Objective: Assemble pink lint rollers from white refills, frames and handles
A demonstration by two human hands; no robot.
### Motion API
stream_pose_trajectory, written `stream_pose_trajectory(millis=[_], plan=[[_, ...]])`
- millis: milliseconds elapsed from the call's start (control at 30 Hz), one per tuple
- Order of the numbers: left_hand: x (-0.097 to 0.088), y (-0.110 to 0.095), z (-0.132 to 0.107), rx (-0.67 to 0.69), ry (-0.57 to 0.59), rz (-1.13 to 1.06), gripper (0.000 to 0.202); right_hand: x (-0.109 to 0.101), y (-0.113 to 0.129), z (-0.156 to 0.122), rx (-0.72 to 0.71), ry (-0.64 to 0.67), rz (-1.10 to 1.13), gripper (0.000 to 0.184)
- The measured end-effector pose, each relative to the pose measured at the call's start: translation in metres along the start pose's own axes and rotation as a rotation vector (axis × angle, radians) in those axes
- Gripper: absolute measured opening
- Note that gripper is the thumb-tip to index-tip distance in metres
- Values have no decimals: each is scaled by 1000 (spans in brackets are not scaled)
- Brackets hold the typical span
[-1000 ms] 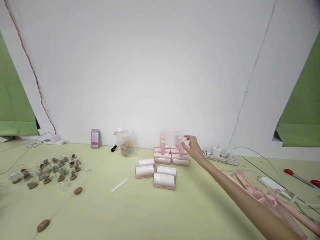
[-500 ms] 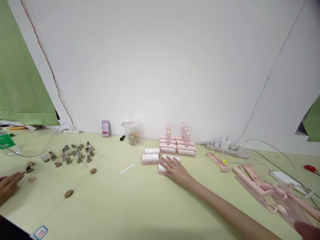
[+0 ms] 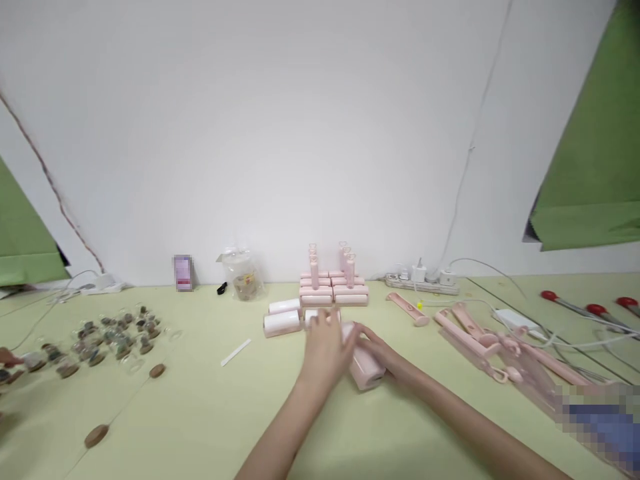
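Observation:
A lint roller [image 3: 366, 368], with a white roll and a pale pink case, is tilted just above or on the table at the middle. My right hand [image 3: 375, 347] is wrapped round its right side. From the left my left hand [image 3: 325, 343] grips its upper end, thumb against it and fingers curled. Just behind the left hand lies a white roll [image 3: 314, 315], partly covered by the fingers. Two more white rolls [image 3: 283, 324] with pink bases lie to the left. Behind them, pink lint rollers [image 3: 334, 292] stand in two rows, with upright pink handles [image 3: 351, 272].
Loose pink covers and handles [image 3: 465, 341] lie right, near a power strip [image 3: 425, 285] with cables. Red-handled tools [image 3: 597, 310] are far right. Small glass domes [image 3: 115, 337], a plastic bag [image 3: 245, 277] and a white strip [image 3: 236, 353] lie left. Another person's hand [image 3: 9, 358] shows far left.
The view has turned to the right. My left hand has come into view. My right hand has left the white rolls in front and now holds a lint roller together with the left.

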State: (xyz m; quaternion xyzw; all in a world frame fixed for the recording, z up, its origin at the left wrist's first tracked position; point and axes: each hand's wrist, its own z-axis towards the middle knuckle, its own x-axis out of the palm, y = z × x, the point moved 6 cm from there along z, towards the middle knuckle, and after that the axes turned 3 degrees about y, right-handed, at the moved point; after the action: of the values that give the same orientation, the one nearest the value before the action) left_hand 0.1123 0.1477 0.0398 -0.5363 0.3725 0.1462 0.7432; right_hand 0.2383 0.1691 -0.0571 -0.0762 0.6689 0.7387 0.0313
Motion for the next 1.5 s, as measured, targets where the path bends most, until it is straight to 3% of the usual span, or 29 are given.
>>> stream_pose_trajectory(millis=[100,200,267,433,700,767,833,933,1000,1100,1233,1300,1367,1433,1500], plan=[[16,28,27,-245,152,77,71,8,-15,0,169,75,350,32],[40,36,47,-303,353,50,82,18,-24,-1,239,90,652,34],[50,36,57,-326,432,66,76,23,-27,-3,264,106,816,35],[50,34,74,-347,458,117,49,28,-28,-6,330,144,1091,35],[43,38,87,-309,386,-62,37,25,-30,-11,422,126,1306,23],[29,41,87,-281,305,-170,42,24,-33,-12,465,119,1333,19],[7,48,81,-231,151,-286,48,25,-35,-14,503,134,1355,22],[-23,68,57,-124,-99,-461,57,24,-34,-16,517,166,1377,26],[-29,84,35,-40,-192,-633,67,21,-29,-15,502,177,1371,25],[-13,103,10,29,-123,-781,61,15,-11,-13,449,190,1338,26],[21,116,-9,-5,137,-685,52,14,21,-15,277,173,1057,42],[28,121,-15,-47,201,-584,51,22,30,-21,251,154,905,47],[25,124,-19,-64,167,-458,62,32,30,-29,281,124,831,50],[13,120,-23,-14,53,-367,70,39,22,-35,311,77,771,51],[4,106,-28,86,-19,-378,60,44,11,-37,333,59,736,53]])
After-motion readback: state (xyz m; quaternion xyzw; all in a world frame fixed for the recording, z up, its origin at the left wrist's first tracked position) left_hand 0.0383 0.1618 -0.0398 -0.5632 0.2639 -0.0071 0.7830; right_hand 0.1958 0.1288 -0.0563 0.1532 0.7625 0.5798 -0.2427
